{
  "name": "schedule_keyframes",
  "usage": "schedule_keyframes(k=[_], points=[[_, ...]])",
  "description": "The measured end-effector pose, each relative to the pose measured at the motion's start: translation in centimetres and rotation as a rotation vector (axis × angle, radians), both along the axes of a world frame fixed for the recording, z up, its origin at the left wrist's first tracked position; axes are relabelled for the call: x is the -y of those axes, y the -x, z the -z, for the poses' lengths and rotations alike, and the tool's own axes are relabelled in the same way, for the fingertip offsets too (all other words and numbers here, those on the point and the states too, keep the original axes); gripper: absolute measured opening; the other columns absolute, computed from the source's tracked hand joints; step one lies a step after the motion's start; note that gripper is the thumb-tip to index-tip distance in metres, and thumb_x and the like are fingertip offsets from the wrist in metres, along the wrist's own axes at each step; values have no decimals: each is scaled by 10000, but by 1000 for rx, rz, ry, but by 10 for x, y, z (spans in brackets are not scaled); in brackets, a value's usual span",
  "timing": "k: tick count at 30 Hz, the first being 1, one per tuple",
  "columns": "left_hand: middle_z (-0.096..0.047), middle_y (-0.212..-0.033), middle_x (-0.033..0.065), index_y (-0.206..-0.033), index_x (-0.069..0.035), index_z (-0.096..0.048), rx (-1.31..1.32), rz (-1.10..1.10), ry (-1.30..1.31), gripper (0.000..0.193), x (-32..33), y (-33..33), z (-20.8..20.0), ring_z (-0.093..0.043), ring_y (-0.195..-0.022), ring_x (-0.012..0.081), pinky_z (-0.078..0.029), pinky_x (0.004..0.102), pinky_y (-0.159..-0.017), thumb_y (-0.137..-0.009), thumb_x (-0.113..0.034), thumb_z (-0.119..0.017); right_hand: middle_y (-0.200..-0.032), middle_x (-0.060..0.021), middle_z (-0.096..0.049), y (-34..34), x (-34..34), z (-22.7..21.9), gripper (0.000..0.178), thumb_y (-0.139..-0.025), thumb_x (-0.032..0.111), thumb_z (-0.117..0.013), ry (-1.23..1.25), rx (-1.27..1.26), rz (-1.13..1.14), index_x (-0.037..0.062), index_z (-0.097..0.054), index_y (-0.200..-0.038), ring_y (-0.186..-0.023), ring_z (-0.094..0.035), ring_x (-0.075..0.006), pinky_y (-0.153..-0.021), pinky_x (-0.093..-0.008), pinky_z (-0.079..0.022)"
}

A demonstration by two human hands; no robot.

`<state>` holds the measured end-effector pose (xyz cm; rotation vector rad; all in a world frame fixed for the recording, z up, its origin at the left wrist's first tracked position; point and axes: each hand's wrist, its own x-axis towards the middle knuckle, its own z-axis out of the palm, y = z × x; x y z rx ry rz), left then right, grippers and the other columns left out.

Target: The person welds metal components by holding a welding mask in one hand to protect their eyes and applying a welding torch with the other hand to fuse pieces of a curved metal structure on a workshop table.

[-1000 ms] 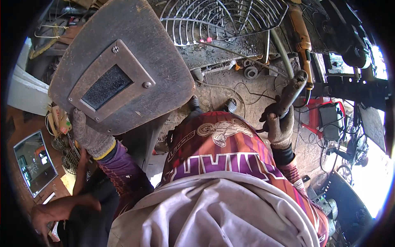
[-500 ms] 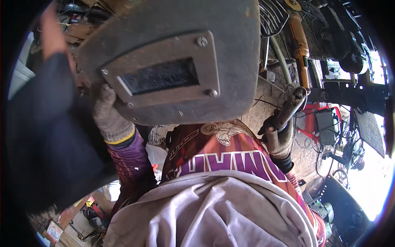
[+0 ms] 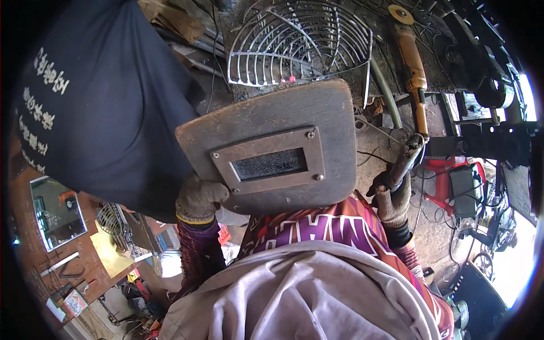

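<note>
In a grey knitted glove with a yellow cuff, my left hand (image 3: 199,202) grips the lower left edge of a worn welding shield (image 3: 266,113). The shield has a dark window in a screwed metal frame and is held in front of my body. My right hand (image 3: 394,205), also gloved, is closed around a dark electrode holder (image 3: 406,160) that points up and away. Beyond the shield, a half-round grate of metal rods (image 3: 309,41) lies on the work surface, with a small glowing pink spot on its near bar. No rod shows clearly in the holder.
An orange angle grinder (image 3: 412,54) lies at the far right, beside a metal tube (image 3: 385,93). A person in a dark printed shirt (image 3: 122,107) stands close at left. Cables and a red stool (image 3: 439,184) are at right; a brown table (image 3: 34,198) is at lower left.
My left hand has lowered the welding shield and moved it right, uncovering the grate. The other person's blurred arm has left the upper left, and their shirt now fills that side.
</note>
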<state>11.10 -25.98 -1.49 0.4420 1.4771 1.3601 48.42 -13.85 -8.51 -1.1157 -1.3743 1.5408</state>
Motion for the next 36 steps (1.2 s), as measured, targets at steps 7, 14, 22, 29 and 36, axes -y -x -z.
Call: schedule_keyframes(k=[7, 14, 22, 29, 36], points=[[-669, -813, 86, -1017, -3, -641, 3, 44, 45, 507, 21, -7, 13, -631, -622, 190, -487, 293, -501, -513, -57, -662, -798, -59, -572, -13, -6, 4, 473, -874, 252, -651, -28, 31, -33, -14, -388, -1163, -660, -562, -126, -593, -253, -463], [-642, -1046, 96, -1218, -20, -532, 32, -215, -329, 641, 6, -41, 16, -649, -889, 221, -546, 345, -740, -677, -216, -815, -795, -56, -573, -26, -9, 11, 467, -874, 263, -658, -35, 28, 1, -14, -402, -1149, -662, -559, -124, -599, -255, -461], [-533, -1300, 178, -1323, -32, -466, 300, -326, -563, 487, 8, -18, 23, -540, -1169, 351, -449, 535, -969, -906, -249, -595, -814, -49, -578, -45, -15, 17, 469, -863, 299, -678, -6, 10, -32, -5, -420, -1109, -683, -554, -113, -614, -248, -453], [-460, -1393, 165, -1395, -68, -405, 277, -350, -679, 586, -7, -14, 7, -484, -1232, 360, -404, 554, -1011, -929, -396, -543, -831, -55, -584, -55, -21, 15, 441, -863, 268, -677, -11, 17, -55, -5, -429, -1104, -711, -558, -125, -654, -263, -459], [-453, -1402, 169, -1420, -92, -393, 341, -359, -757, 658, -20, -10, -7, -458, -1266, 372, -395, 583, -1033, -881, -400, -611, -823, -65, -590, -60, -26, 15, 429, -872, 245, -667, -10, -13, -52, -11, -421, -1112, -708, -559, -125, -652, -262, -459]])
